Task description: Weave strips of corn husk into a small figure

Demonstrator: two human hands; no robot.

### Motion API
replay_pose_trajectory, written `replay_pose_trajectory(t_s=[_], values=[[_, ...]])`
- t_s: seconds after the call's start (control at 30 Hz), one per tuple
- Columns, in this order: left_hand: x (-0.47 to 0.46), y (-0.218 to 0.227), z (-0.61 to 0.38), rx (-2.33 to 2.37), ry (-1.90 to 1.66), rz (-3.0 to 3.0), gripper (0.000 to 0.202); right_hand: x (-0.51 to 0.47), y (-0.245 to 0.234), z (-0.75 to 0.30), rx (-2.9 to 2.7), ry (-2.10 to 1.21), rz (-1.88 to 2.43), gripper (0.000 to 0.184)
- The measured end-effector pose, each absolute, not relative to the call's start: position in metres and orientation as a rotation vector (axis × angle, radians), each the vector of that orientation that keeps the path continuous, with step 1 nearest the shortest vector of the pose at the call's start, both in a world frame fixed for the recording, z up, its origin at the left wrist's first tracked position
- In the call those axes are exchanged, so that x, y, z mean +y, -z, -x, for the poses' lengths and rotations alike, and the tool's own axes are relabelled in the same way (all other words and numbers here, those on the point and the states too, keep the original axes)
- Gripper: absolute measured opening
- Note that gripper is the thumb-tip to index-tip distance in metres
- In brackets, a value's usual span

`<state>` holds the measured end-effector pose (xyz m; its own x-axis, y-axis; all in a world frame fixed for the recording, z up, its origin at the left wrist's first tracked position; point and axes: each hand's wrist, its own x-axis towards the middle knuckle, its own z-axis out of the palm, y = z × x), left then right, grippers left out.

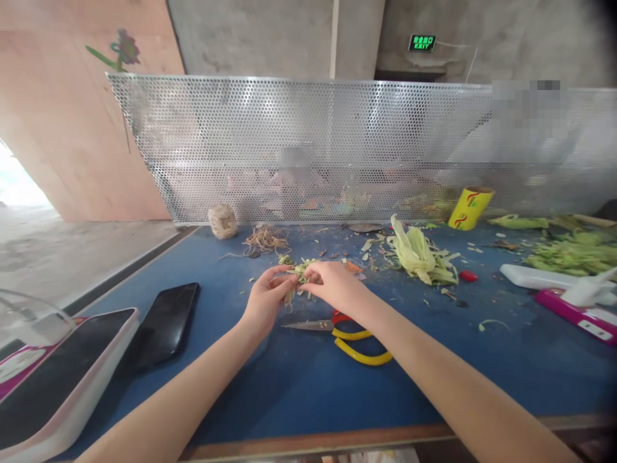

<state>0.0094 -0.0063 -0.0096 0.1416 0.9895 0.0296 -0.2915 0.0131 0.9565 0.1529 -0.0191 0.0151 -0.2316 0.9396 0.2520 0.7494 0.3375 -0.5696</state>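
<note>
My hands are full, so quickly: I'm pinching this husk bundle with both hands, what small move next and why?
Probably pinch the bundle with the left hand alone and lower the right hand to the scissors lying just beneath it; loose strip ends stick out.

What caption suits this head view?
On a blue table, the left hand and right hand pinch a leaf-strip bundle beside yellow-handled scissors.

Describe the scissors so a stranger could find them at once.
Start at the blue table before the perforated metal screen. Near its middle, just nearer the camera than the left hand and right hand pinching a tuft of green shreds, lie the scissors, blades pointing left. Their yellow handles and red pivot set them apart from the black phone further left.
</note>
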Motion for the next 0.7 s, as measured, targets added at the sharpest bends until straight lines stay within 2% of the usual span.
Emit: replay_pose_trajectory(t_s=[0.13, 0.37, 0.7], values=[[-0.008, 0.01, -0.011, 0.883, -1.144, -1.035, 0.042, -0.011, -0.005, -0.163, -2.0, -0.455, 1.457, 0.005], [-0.014, 0.011, -0.017, 0.849, -0.945, -1.036, 0.05, -0.017, -0.005, -0.181, -1.959, -0.482, 1.389, 0.006], [-0.021, 0.007, -0.019, 0.786, -0.829, -1.16, 0.044, -0.028, -0.012, -0.176, -1.859, -0.526, 1.292, 0.01]])
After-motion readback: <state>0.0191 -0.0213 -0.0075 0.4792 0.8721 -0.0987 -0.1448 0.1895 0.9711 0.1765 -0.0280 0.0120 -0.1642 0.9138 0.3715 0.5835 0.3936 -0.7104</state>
